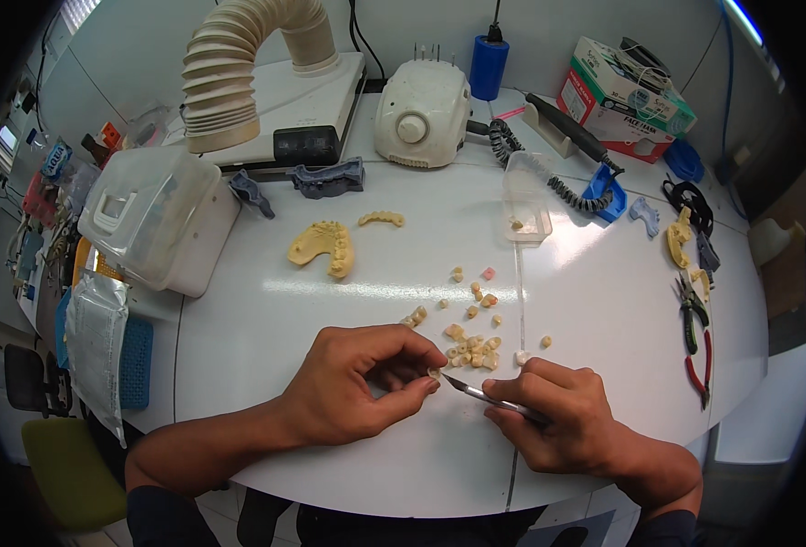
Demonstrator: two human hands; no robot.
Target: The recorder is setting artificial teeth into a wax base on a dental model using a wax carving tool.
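Note:
My left hand (pixel 362 383) pinches a small cream tooth piece (pixel 434 373) between thumb and fingers. My right hand (pixel 558 419) grips a silver craft knife (pixel 498 398), its pointed blade at that piece. Just beyond my hands lies a loose heap of cream tooth-shaped pieces (pixel 476 351), with several more scattered around and a pink one (pixel 488 273) farther back. A yellow dental arch cast (pixel 316 243) and a smaller curved cream piece (pixel 381 219) lie behind my left hand. A clear plastic box (pixel 527 201) with a small piece inside sits behind the scattered ones.
A lidded container (pixel 148 219) and silver pouch (pixel 96 351) line the left side. A hose (pixel 220 82), white rotary-tool unit (pixel 421 114), black handpiece (pixel 571 132) and boxes (pixel 621 100) stand along the back. Pliers (pixel 690 324), red-handled cutters (pixel 703 374) and more casts (pixel 679 239) lie at the right.

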